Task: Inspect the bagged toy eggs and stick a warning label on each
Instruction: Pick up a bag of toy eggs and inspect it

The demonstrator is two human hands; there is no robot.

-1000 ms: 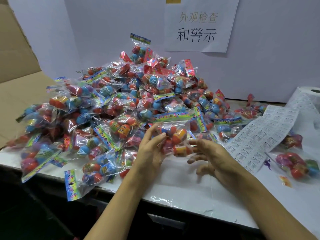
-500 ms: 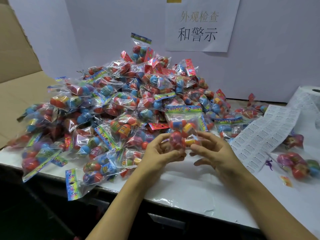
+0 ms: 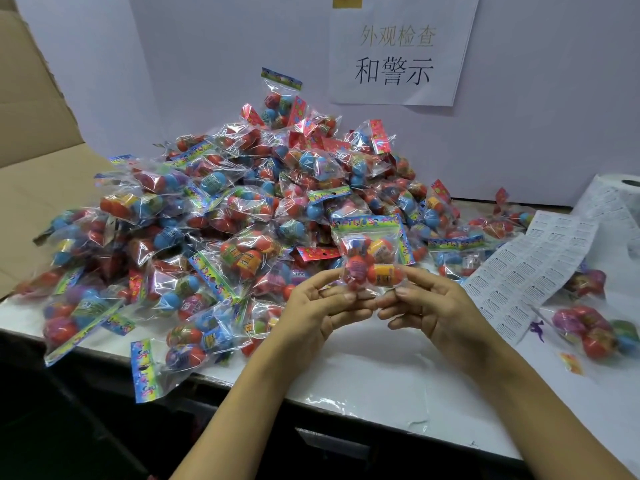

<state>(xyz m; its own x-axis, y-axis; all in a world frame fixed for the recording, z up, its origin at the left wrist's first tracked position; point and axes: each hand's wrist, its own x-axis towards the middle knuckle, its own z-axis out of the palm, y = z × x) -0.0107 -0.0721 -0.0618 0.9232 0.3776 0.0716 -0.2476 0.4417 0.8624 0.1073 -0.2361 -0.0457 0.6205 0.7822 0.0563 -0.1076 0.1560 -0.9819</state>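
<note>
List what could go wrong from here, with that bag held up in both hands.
1. Both hands, left hand and right hand, pinch only the held bag's bottom edge; it may slip.
2. The pile reaches the table edge; the overhanging bag may fall.
3. The label strip lies loose and may snag.
</note>
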